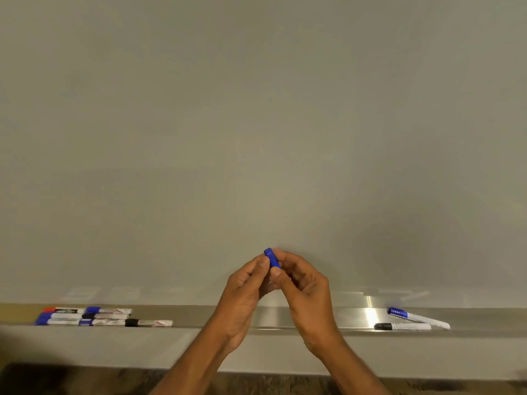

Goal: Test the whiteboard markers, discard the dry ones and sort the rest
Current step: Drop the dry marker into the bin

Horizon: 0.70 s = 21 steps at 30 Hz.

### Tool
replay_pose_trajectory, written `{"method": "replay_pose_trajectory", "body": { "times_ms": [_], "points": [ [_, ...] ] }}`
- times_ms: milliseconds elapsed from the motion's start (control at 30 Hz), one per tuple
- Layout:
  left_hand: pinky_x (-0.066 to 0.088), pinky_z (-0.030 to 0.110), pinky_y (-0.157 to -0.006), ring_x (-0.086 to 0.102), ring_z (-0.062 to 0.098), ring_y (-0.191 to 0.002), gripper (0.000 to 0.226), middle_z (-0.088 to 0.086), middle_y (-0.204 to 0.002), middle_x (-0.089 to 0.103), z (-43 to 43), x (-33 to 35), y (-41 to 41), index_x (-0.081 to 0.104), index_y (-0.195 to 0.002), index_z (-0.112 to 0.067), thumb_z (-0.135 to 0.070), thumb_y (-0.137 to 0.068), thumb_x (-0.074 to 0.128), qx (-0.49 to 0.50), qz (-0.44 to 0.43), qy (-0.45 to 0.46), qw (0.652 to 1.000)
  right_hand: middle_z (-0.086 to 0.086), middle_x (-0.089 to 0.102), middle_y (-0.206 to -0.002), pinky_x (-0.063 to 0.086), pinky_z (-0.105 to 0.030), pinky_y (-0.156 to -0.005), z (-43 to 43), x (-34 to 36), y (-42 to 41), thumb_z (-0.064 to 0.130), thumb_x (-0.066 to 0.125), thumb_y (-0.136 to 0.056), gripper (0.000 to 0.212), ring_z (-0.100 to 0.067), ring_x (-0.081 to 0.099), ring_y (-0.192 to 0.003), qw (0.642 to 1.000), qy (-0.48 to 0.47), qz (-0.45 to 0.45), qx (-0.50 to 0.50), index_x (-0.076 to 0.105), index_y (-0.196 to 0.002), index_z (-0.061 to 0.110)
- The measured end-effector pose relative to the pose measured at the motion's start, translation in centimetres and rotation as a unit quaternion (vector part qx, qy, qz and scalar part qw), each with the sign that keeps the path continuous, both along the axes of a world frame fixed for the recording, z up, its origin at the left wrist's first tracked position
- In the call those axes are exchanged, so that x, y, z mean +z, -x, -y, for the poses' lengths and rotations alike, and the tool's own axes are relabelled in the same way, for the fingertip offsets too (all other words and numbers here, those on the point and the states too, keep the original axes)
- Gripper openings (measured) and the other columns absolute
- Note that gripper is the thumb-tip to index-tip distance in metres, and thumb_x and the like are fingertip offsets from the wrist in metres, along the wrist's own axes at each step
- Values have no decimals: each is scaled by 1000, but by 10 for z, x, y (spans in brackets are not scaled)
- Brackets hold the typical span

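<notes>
Fingertips from both sides are pinching the held marker, and only its blue capped end pokes up between them; the barrel is hidden behind the fingers. The left hand closes in with thumb and forefinger on that blue end. The right hand curls round from the other side, thumb pressed just below the cap. Is the cap seated or coming loose? Can't tell from here.

The two hands touch each other, raised above the middle of the tray and in front of the whiteboard. Both forearms run down past the tray's front edge and out at the bottom.

Near the tray's left end sits a cluster of markers, lying flat in rows along the tray, barrels touching, with red, blue and black caps. Near the tray's right end, well apart from that cluster, there are two more. A blue-capped marker lies slanted at the back of the tray. A black-capped marker lies just in front of it, along the tray. Glare shines on the tray's bare metal between the hands and that pair.
</notes>
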<state>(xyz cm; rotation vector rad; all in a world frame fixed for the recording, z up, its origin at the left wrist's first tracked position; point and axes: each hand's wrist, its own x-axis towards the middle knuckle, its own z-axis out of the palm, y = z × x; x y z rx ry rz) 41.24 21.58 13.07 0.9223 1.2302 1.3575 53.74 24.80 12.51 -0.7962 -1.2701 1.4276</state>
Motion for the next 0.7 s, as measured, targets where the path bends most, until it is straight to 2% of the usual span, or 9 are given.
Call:
{"method": "replay_pose_trajectory", "body": {
  "times_ms": [133, 233, 300, 367, 433, 500, 600, 700],
  "points": [
    [51, 40, -106, 62, 27, -128, 42, 12, -136, 66, 11, 49, 13, 62, -136, -10, -29, -101, 50, -18, 92, -21, 995, -7, 76, -105, 56, -27, -86, 12, 57, 7, 6, 68, -90, 20, -22, 71, -102, 996, 44, -67, 49, 74, -109, 10],
    [55, 33, -86, 66, 24, -119, 36, 12, -140, 64, 17, 84, 23, 59, -131, -7, -27, -104, 45, -38, 129, -49, 990, -12, 75, -93, 54, -25, -71, 20, 91, 16, 17, 71, -88, 19, -23, 66, -78, 991, 75, -65, 87, 76, -105, 10],
    [55, 34, -81, 63, 25, -124, 34, 11, -142, 62, 20, 103, 30, 59, -128, -7, -27, -105, 44, -47, 143, -68, 986, -13, 68, -84, 49, -25, -61, 25, 109, 23, 27, 70, -89, 25, -20, 57, -70, 986, 97, -58, 120, 76, -105, 10],
    [59, 36, -89, 58, 29, -133, 36, 13, -141, 62, 24, 119, 37, 58, -130, -5, -26, -105, 44, -54, 161, -83, 982, -13, 62, -79, 42, -24, -54, 30, 125, 30, 36, 66, -92, 31, -17, 51, -63, 983, 109, -45, 138, 76, -103, 9],
    [54, 41, -102, 58, 33, -133, 35, 19, -138, 64, 28, 133, 44, 59, -127, -2, -24, -104, 45, -61, 183, -90, 977, -13, 59, -75, 35, -23, -48, 34, 139, 37, 42, 64, -92, 38, -15, 47, -57, 984, 107, -30, 140, 75, -100, 7],
    [51, 45, -107, 60, 37, -130, 32, 25, -133, 65, 30, 144, 51, 61, -123, -1, -22, -104, 46, -69, 193, -96, 974, -10, 56, -69, 29, -21, -43, 39, 150, 46, 47, 65, -90, 40, -13, 42, -50, 986, 110, -18, 122, 76, -90, 9],
    [53, 46, -105, 62, 41, -126, 27, 28, -128, 66, 36, 158, 66, 64, -117, -3, -19, -106, 45, -75, 188, -106, 973, -10, 54, -63, 26, -20, -39, 47, 167, 64, 54, 68, -81, 41, -12, 37, -44, 991, 110, 6, 78, 74, -73, 14],
    [54, 47, -102, 64, 41, -123, 26, 28, -125, 68, 43, 175, 81, 64, -116, -3, -20, -105, 47, -79, 176, -116, 974, -10, 52, -60, 25, -18, -39, 55, 183, 82, 55, 68, -78, 43, -12, 36, -41, 993, 101, 7, 55, 72, -69, 13]
  ]
}}
